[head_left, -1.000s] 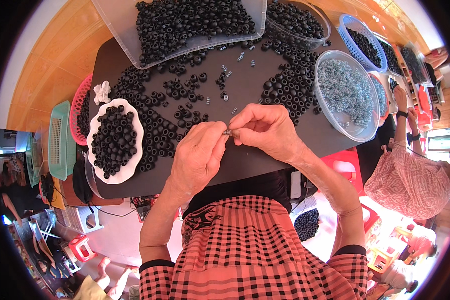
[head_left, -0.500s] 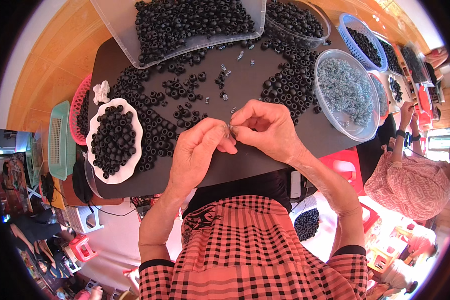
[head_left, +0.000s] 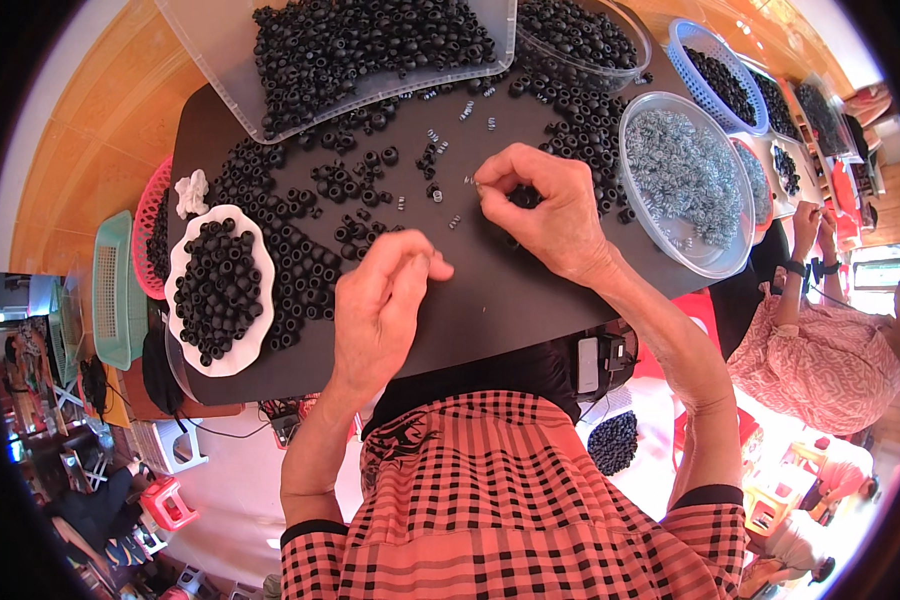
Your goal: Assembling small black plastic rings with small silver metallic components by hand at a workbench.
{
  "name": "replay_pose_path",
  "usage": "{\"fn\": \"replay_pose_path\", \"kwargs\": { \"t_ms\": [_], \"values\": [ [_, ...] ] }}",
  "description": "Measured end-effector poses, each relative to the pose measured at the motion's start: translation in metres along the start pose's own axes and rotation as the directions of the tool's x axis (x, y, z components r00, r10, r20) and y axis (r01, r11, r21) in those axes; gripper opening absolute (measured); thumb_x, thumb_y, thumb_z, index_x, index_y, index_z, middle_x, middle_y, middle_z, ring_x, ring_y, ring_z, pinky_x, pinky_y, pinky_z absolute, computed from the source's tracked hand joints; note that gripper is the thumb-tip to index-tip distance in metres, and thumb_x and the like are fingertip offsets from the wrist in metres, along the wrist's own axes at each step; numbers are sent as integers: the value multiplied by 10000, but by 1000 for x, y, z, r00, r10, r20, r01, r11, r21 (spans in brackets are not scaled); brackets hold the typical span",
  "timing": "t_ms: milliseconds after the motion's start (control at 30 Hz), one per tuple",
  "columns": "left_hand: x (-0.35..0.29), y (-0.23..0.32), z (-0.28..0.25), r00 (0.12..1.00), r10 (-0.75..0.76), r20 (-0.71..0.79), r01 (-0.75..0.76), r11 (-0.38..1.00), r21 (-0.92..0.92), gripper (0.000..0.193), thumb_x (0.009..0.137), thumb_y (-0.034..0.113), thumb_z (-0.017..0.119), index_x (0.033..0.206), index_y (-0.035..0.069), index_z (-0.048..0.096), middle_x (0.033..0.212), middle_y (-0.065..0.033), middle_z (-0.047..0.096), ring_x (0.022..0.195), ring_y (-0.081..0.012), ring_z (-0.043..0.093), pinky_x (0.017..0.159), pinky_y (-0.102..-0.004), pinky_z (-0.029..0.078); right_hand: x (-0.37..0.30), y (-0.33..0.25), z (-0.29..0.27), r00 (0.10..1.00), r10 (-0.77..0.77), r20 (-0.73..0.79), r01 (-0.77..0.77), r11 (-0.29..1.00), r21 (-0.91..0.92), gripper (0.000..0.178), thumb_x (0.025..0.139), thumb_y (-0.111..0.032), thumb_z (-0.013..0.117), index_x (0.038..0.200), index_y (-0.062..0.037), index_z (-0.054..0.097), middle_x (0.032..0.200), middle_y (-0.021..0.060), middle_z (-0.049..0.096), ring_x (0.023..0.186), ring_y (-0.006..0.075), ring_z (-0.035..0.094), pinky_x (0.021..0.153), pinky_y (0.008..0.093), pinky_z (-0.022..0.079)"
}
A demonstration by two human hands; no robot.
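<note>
My right hand (head_left: 545,210) is over the middle of the dark table, thumb and forefinger pinched at a small metal spring (head_left: 469,180). Its other fingers curl in toward the palm. Lower and to the left, my left hand (head_left: 382,300) is held closed above the near part of the table; whatever its fingertips hold, if anything, is hidden. Several more springs (head_left: 455,222) lie loose beyond the hands. Small round black pieces with holes (head_left: 305,270) spread across the table left of my left hand, and more (head_left: 585,140) lie beyond my right hand.
A white scalloped plate (head_left: 264,300) heaped with black pieces is at the left, beside crumpled white tissue (head_left: 192,193). A large clear bin (head_left: 205,70) of black pieces stands at the back. On the right sits a round clear tub (head_left: 740,245) of springs. A person (head_left: 810,350) works farther right.
My hands, together before, have come apart. The right has moved up and away to the loose springs; the left has dropped slightly lower and to the left.
</note>
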State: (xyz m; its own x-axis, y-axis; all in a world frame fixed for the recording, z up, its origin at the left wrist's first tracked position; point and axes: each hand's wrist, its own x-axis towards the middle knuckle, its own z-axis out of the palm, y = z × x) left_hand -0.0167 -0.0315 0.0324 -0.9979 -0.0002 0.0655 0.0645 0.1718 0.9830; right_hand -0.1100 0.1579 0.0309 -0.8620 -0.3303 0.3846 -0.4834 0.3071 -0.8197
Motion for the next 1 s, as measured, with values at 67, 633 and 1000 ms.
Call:
{"fn": "replay_pose_path", "kwargs": {
  "t_ms": [67,633,1000],
  "values": [
    [-9,6,-3,999,-2,48,-2,998,69,136,983,63,492,992,-20,600,861,-80,680,871,-130,626,834,-267,481,10,0,-6,1000,13,-10,-12,1000,7,71,781,20,668,848,7,649,744,17,661,703,52,624,670,226,501],
    [-29,-9,15,998,-12,60,13,1000,-8,110,957,44,515,994,-3,607,817,-59,695,728,-67,601,662,-207,455,12,17,-7,957,-200,211,256,923,-287,92,759,-66,693,833,-77,640,775,57,613,765,248,600,809,366,399],
    [-30,-14,16,999,-15,53,18,998,-65,110,962,43,521,985,-8,615,812,-47,692,682,-29,562,615,-179,412,-11,6,-26,974,124,-189,-123,992,16,73,813,3,654,885,-1,669,737,17,650,664,77,588,647,236,487]
  ]
}}
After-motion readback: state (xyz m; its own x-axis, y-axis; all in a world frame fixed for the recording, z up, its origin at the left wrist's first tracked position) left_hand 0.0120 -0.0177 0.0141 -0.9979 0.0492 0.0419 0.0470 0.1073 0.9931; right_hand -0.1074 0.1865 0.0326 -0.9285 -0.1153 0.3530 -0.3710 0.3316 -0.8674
